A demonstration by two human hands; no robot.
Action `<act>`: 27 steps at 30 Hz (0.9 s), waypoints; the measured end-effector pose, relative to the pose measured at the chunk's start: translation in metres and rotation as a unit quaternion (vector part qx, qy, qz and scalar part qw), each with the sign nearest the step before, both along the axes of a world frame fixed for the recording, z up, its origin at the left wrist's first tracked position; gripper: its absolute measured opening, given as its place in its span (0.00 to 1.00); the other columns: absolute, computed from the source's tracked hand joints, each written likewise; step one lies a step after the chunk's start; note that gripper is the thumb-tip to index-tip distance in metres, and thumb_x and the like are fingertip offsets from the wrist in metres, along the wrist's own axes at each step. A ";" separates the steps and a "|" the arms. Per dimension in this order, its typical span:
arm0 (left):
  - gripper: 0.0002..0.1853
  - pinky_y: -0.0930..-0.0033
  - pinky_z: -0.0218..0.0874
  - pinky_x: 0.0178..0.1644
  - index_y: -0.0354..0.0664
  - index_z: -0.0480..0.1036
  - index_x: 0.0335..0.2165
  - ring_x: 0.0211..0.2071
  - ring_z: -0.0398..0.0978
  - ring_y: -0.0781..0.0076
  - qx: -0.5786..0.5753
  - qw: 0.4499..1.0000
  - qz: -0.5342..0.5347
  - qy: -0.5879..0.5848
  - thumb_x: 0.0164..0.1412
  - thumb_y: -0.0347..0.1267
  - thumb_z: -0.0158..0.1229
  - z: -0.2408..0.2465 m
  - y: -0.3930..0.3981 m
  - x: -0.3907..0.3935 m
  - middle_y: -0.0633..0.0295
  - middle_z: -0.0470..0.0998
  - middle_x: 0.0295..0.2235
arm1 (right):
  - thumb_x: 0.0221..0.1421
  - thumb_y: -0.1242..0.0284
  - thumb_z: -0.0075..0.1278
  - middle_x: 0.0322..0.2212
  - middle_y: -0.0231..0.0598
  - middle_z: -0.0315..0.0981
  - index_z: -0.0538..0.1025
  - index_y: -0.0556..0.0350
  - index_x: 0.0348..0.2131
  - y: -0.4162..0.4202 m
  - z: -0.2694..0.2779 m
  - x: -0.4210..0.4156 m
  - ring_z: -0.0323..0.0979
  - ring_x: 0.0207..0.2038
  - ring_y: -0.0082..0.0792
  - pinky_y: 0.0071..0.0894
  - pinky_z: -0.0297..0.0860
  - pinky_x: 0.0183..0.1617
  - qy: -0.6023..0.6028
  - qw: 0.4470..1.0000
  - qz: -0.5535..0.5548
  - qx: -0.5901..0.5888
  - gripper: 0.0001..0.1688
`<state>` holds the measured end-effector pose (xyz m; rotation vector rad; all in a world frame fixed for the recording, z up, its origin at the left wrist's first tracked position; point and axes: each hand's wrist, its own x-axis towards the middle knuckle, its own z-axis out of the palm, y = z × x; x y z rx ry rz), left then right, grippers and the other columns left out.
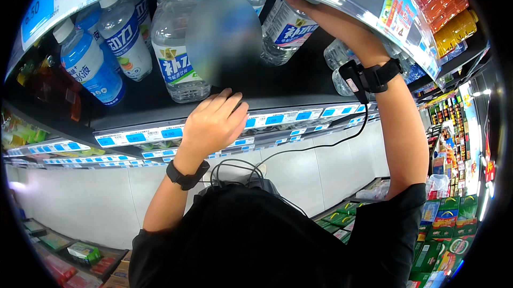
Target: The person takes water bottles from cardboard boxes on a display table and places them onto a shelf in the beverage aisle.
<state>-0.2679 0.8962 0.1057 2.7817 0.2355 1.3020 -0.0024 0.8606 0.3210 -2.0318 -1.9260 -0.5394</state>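
My right hand [301,5] reaches in under the upper shelf's edge and holds a clear plastic drink bottle [285,31] near its top. That bottle leans, and its blue-and-white label faces out. The upper shelf hides part of the hand. My left hand [216,121] rests with loosely bent fingers at the front edge of the black shelf [276,91], with nothing seen in it. Just behind its fingertips stands a large clear bottle [176,55] with a white cap. A blurred round patch covers the space between the two bottles.
Blue-labelled bottles [94,65] and white-capped bottles [127,43] stand on the left. More clear bottles [338,55] lie near my right wrist. A price rail [280,118] runs along the shelf front. A black cable [312,148] hangs from my right wristband. Stacked green cartons [433,248] stand at right.
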 end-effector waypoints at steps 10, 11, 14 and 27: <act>0.10 0.62 0.72 0.47 0.42 0.80 0.37 0.47 0.80 0.58 0.000 1.000 -0.007 -0.003 0.55 0.33 0.66 -0.001 0.001 0.001 0.59 0.81 0.43 | 0.62 0.62 0.60 0.44 0.44 0.81 0.78 0.55 0.51 -0.014 0.005 0.000 0.79 0.45 0.40 0.37 0.72 0.51 -0.005 1.000 -0.008 -0.006 0.23; 0.10 0.62 0.72 0.47 0.42 0.80 0.36 0.47 0.80 0.59 0.001 1.000 -0.007 -0.002 0.55 0.33 0.66 0.000 0.001 0.000 0.59 0.81 0.43 | 0.62 0.62 0.60 0.44 0.43 0.81 0.78 0.55 0.51 -0.015 0.005 0.001 0.79 0.45 0.40 0.37 0.72 0.51 -0.005 1.000 -0.009 -0.006 0.23; 0.10 0.63 0.72 0.47 0.43 0.80 0.36 0.47 0.80 0.59 0.002 1.000 -0.006 -0.002 0.54 0.33 0.66 0.001 0.001 0.000 0.59 0.81 0.43 | 0.62 0.62 0.60 0.44 0.43 0.81 0.78 0.55 0.51 -0.021 0.008 0.000 0.79 0.45 0.40 0.36 0.72 0.51 -0.008 1.000 -0.013 -0.010 0.23; 0.11 0.64 0.73 0.45 0.43 0.79 0.36 0.46 0.80 0.60 0.021 1.000 0.012 -0.012 0.54 0.34 0.67 -0.004 -0.001 0.003 0.60 0.81 0.43 | 0.62 0.61 0.60 0.43 0.43 0.81 0.78 0.54 0.51 -0.020 0.007 -0.006 0.79 0.44 0.39 0.36 0.73 0.50 0.005 1.000 -0.009 -0.020 0.23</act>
